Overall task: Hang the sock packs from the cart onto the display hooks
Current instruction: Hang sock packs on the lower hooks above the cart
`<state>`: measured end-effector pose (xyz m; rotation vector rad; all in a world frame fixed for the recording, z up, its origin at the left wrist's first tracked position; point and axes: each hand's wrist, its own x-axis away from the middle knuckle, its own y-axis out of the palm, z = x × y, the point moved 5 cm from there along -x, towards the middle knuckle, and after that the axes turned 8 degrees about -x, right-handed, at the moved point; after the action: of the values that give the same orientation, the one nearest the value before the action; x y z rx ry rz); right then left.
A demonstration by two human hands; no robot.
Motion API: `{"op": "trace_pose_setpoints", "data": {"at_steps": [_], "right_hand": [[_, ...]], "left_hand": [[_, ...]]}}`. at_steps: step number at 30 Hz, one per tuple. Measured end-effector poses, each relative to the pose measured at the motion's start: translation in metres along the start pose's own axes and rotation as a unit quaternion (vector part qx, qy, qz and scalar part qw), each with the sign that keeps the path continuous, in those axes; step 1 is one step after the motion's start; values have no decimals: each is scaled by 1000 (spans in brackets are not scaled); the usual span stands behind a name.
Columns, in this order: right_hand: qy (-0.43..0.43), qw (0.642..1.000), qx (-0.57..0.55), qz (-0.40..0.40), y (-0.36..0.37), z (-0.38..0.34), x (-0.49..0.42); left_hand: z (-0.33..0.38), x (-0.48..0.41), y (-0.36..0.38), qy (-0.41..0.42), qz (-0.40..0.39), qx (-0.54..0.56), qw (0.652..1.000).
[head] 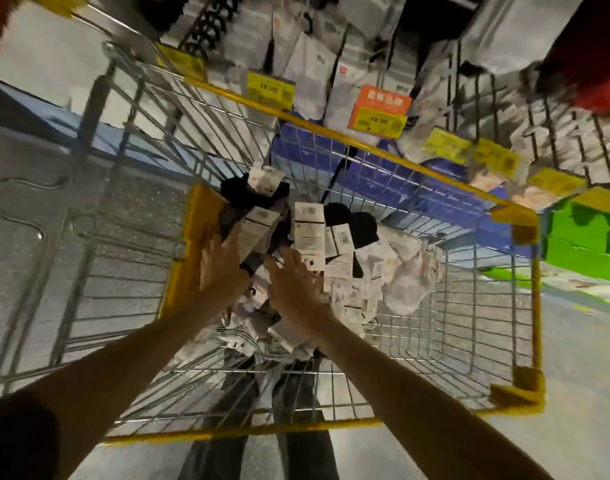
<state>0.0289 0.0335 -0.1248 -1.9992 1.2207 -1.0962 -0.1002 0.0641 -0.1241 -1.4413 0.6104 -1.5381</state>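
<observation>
Yellow-rimmed wire cart (pixel 519 388) stands on grey floor (pixel 580 375) beside sock display (pixel 307 74).

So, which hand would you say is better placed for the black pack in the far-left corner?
Probably the left hand: it lies nearer the black pack, with the right hand farther right.

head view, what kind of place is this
Most likely a retail store aisle, at the sock display: yellow price tags sit below hanging white sock packs, and a yellow-rimmed wire cart holds loose sock packs.
</observation>
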Motion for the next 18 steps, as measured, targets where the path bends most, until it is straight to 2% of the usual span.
{"op": "trace_pose_setpoints", "data": {"at_steps": [6, 9, 12, 16, 18], "right_hand": [[-31, 998, 36, -33, 40, 17, -53], [-72, 996, 46, 11, 34, 21, -76], [-100, 994, 32, 30, 25, 22, -95], [-82, 987, -141, 9, -9, 14, -91], [-58, 976, -210, -14, -32, 9, -73]], "left_hand": [[-17, -31, 41, -44, -115, 16, 992], [-10, -38, 36, 20, -16, -23, 999], [-11, -35, 26, 50, 67, 41, 996], [3, -12, -22, 144, 161, 170, 962], [3, -7, -41, 119, 164, 241, 949]]}}
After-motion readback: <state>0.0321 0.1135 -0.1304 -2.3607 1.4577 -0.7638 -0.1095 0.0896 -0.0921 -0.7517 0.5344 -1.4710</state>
